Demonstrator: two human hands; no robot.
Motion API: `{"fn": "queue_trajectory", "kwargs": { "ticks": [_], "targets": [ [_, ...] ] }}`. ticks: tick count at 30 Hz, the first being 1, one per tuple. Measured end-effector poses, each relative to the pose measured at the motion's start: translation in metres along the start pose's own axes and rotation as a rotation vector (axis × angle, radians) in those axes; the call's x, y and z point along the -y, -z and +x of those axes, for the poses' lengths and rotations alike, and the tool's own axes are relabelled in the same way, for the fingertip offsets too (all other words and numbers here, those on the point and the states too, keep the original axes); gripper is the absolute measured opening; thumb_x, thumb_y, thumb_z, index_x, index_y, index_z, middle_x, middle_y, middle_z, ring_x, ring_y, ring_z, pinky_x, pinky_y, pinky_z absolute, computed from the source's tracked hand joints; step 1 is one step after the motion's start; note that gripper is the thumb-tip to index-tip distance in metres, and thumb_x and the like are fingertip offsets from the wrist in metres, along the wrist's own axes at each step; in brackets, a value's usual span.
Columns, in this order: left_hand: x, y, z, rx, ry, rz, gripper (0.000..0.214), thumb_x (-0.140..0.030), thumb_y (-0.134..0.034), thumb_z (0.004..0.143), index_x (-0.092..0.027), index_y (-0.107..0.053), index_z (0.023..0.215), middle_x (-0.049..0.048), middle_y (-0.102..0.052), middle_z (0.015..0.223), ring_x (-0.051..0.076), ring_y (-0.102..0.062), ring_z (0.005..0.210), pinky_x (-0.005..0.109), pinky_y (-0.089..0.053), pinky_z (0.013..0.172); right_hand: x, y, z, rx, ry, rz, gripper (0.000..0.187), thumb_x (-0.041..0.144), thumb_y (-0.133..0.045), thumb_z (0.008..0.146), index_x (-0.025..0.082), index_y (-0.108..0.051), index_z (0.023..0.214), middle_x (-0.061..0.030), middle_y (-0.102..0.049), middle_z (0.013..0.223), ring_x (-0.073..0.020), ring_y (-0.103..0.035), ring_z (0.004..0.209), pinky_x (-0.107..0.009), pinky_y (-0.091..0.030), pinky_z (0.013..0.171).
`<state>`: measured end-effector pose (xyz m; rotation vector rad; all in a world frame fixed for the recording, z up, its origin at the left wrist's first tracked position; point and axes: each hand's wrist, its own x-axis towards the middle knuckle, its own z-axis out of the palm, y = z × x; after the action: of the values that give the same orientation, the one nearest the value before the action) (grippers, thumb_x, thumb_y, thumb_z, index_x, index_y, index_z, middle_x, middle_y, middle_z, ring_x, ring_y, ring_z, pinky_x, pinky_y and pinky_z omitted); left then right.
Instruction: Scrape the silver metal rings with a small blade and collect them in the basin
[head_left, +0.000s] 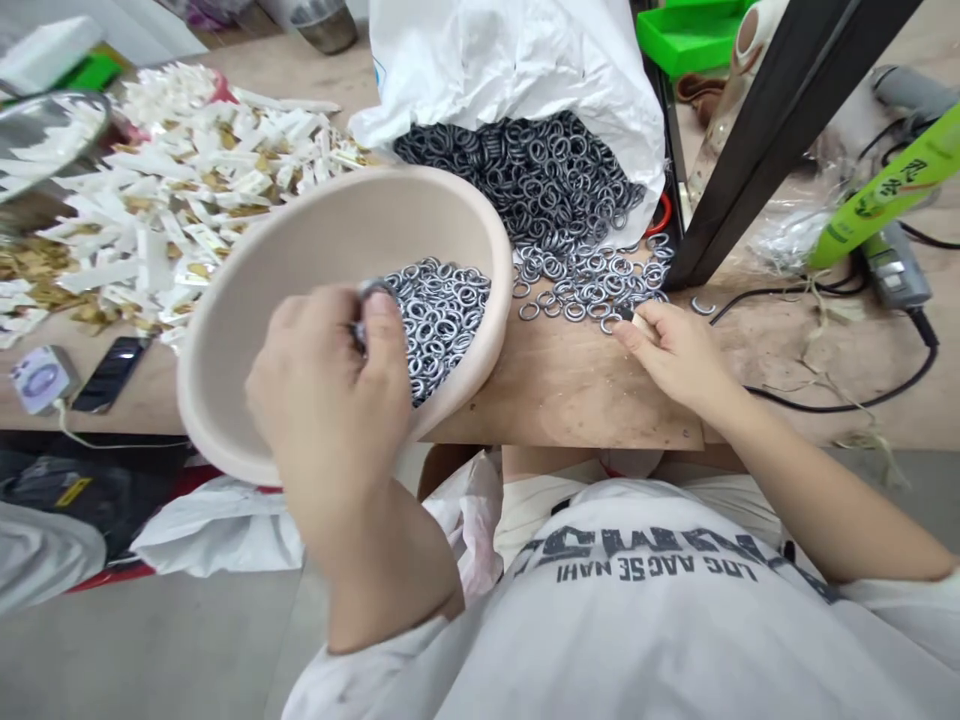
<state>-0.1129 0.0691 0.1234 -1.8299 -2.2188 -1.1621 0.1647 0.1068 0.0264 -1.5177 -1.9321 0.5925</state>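
Observation:
My left hand (322,370), a little blurred, is closed over the inside of a tilted beige plastic bowl (262,250). Between its thumb and fingers shows a dark metal ring (377,290); whether more are in the palm is hidden. Silvery rings (446,315) fill the bowl's right side. At the bench, my right hand (671,350) pinches a small piece with a black tip and a cream part (637,322), too small to name. It is beside loose rings (589,275) spilling from a white sack (517,60) full of dark rings (525,170).
White and brown pieces (187,180) are heaped on the left of the wooden bench (585,400). A phone (111,375) and a small white box (43,380) lie near the front edge. A black post (780,130) rises at right, with a cable (840,408) beyond it.

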Motion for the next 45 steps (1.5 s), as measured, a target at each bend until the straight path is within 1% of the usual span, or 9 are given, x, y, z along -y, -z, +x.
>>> {"fn": "queue_trajectory", "kwargs": {
  "ticks": [5, 10, 14, 18, 21, 32, 35, 40, 45],
  "targets": [
    [0.026, 0.007, 0.011, 0.234, -0.021, 0.412, 0.037, -0.055, -0.053, 0.091, -0.026, -0.073, 0.081, 0.0111, -0.073, 0.098, 0.044, -0.062, 0.113, 0.063, -0.043, 0.101, -0.007, -0.005, 0.002, 0.015, 0.058, -0.13, 0.017, 0.036, -0.057, 0.096, 0.021, -0.063, 0.09, -0.0061, -0.063, 0.088, -0.023, -0.057, 0.079, -0.033, -0.035, 0.067],
    [-0.007, -0.008, -0.012, 0.075, -0.223, 0.067, 0.034, -0.038, -0.058, 0.092, -0.029, -0.066, 0.123, 0.0068, -0.067, 0.13, 0.038, -0.053, 0.134, 0.055, -0.035, 0.118, -0.022, -0.003, -0.002, -0.097, 0.076, -0.259, 0.025, 0.03, -0.044, 0.102, 0.019, -0.066, 0.103, -0.0138, -0.062, 0.106, -0.0291, -0.059, 0.095, -0.041, -0.046, 0.081],
    [-0.046, -0.084, -0.023, 0.404, -0.426, -0.166, 0.038, -0.037, -0.042, 0.102, -0.016, -0.061, 0.128, 0.0171, -0.059, 0.144, 0.03, -0.051, 0.139, 0.052, -0.034, 0.12, -0.031, -0.007, 0.0, -0.159, 0.041, -0.299, 0.031, 0.028, -0.039, 0.103, 0.017, -0.066, 0.111, -0.0192, -0.061, 0.126, -0.0339, -0.057, 0.112, -0.049, -0.047, 0.095],
    [-0.05, -0.17, -0.003, 0.514, -0.077, 0.008, 0.069, -0.048, -0.051, 0.097, -0.002, -0.04, 0.148, 0.0334, -0.023, 0.165, 0.045, -0.017, 0.157, 0.062, -0.019, 0.123, -0.03, -0.016, -0.001, -0.117, 0.02, -0.304, 0.032, 0.026, -0.038, 0.103, 0.016, -0.065, 0.118, -0.0196, -0.063, 0.133, -0.0346, -0.059, 0.115, -0.051, -0.048, 0.099],
    [-0.039, -0.202, 0.018, 0.492, 0.113, 0.161, 0.084, -0.059, -0.041, 0.097, 0.001, -0.029, 0.155, 0.0345, -0.013, 0.167, 0.046, -0.009, 0.158, 0.062, -0.013, 0.124, -0.026, -0.02, -0.005, -0.076, 0.045, -0.301, 0.033, 0.024, -0.039, 0.102, 0.014, -0.065, 0.12, -0.0196, -0.063, 0.137, -0.0351, -0.059, 0.121, -0.05, -0.047, 0.102],
    [-0.041, -0.201, 0.008, 0.486, 0.063, 0.151, 0.078, -0.061, -0.036, 0.097, -0.002, -0.04, 0.149, 0.0319, -0.026, 0.164, 0.043, -0.02, 0.156, 0.059, -0.023, 0.123, -0.026, -0.019, -0.013, -0.08, 0.113, -0.144, 0.037, 0.026, -0.037, 0.103, 0.015, -0.065, 0.125, -0.0164, -0.062, 0.142, -0.0329, -0.056, 0.127, -0.047, -0.044, 0.108],
    [-0.041, -0.215, 0.029, 0.427, 0.204, 0.137, 0.089, -0.064, -0.037, 0.095, 0.0, -0.027, 0.156, 0.0303, -0.01, 0.169, 0.041, -0.004, 0.16, 0.058, -0.013, 0.126, -0.026, -0.018, -0.014, -0.088, 0.129, -0.129, 0.037, 0.027, -0.035, 0.104, 0.016, -0.065, 0.124, -0.0156, -0.062, 0.141, -0.0329, -0.057, 0.125, -0.047, -0.045, 0.106],
    [-0.035, -0.236, 0.061, 0.343, 0.404, 0.166, 0.093, -0.066, -0.034, 0.095, 0.005, -0.026, 0.155, 0.0367, -0.018, 0.165, 0.041, -0.017, 0.158, 0.056, -0.014, 0.126, -0.029, -0.017, -0.014, -0.087, 0.144, -0.134, 0.037, 0.027, -0.036, 0.104, 0.016, -0.065, 0.124, -0.0154, -0.062, 0.14, -0.0318, -0.057, 0.125, -0.045, -0.044, 0.107],
    [-0.047, -0.208, 0.021, 0.421, 0.194, 0.07, 0.076, -0.054, -0.036, 0.099, 0.001, -0.031, 0.153, 0.035, -0.028, 0.161, 0.042, -0.033, 0.152, 0.056, -0.027, 0.122, -0.031, -0.011, -0.012, -0.163, 0.131, -0.056, 0.038, 0.033, -0.034, 0.106, 0.018, -0.063, 0.125, -0.0144, -0.066, 0.134, -0.0301, -0.058, 0.121, -0.043, -0.044, 0.105]
  ]
}}
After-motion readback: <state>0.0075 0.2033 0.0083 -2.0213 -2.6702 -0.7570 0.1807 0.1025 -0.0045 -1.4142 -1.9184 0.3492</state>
